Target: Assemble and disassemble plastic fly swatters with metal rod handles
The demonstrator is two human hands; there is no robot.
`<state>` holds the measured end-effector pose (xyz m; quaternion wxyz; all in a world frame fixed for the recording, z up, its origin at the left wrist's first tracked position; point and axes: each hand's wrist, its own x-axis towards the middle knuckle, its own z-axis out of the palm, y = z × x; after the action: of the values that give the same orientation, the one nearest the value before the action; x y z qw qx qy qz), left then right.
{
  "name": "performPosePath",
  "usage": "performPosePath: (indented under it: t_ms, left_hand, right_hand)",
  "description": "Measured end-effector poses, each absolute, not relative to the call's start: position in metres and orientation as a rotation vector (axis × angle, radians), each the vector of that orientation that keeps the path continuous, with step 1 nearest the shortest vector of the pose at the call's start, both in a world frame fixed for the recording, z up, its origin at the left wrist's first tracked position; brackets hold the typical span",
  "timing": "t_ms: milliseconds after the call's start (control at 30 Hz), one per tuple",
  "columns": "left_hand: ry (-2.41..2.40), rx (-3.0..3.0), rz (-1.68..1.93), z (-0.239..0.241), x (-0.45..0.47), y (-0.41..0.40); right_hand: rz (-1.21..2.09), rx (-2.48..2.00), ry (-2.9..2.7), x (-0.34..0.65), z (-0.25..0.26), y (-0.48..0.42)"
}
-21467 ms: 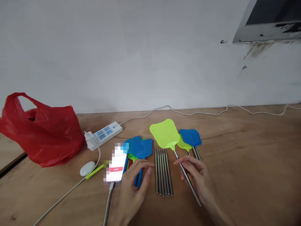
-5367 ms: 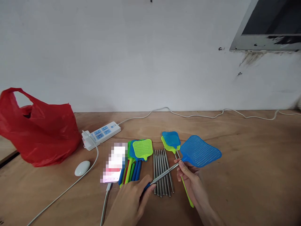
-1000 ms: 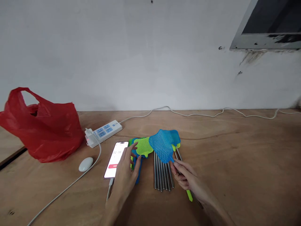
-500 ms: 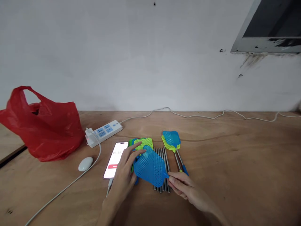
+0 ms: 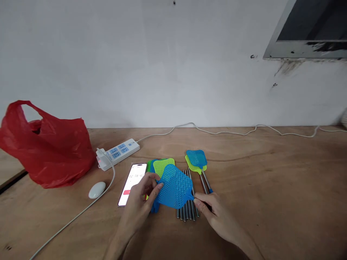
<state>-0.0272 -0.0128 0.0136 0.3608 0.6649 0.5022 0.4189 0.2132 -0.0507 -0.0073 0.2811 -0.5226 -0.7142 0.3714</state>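
A blue fly swatter head, a mesh paddle, is held tilted above the table between my hands. My left hand pinches its left corner between thumb and fingers. On the other side, my right hand grips the narrow neck; what else lies inside that hand is hidden. Below the paddle several metal rods lie side by side, partly covered. Behind my left fingers is a pile with a lime-green swatter head on top. Beyond my right hand two swatters with metal shafts overlap, a blue one over a yellow-green one.
A lit phone showing a timer lies beside my left hand. Further left are a white mouse-shaped object, a power strip with cables, and a red plastic bag. A wall rises behind the wooden table.
My left hand has closed from spread fingers onto the paddle's left corner. The paddle has turned slightly and risen a little. My right hand keeps hold of the neck.
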Motion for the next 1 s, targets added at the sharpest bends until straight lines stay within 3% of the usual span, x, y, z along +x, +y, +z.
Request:
performPosePath:
  t_ms: [133, 300, 533, 600, 733, 1000]
  left_hand:
    - [1.233, 1.401, 1.045, 0.017, -0.027, -0.013]
    - [1.246, 1.249, 1.186, 0.018, -0.029, -0.011]
    - [1.418, 1.029, 1.955, 0.014, -0.067, 0.006]
    - [1.403, 1.168, 1.801, 0.015, -0.07, 0.007]
    - [1.321, 1.402, 1.151, 0.014, -0.041, -0.002]
    - [1.185, 1.472, 1.019, 0.005, -0.014, -0.005]
  right_hand:
    - [0.664, -1.496, -2.013, 0.206, -0.018, -0.048]
    - [0.555, -1.486, -2.054, 0.19, -0.015, -0.049]
    - [0.62, -1.648, -1.799, 0.181, -0.023, -0.052]
    - [0.743, -1.599, -1.682, 0.187, -0.027, -0.05]
    - [1.043, -1.432, -1.417, 0.195, -0.019, -0.044]
    - [1.23, -1.295, -1.309, 0.213, -0.018, -0.043]
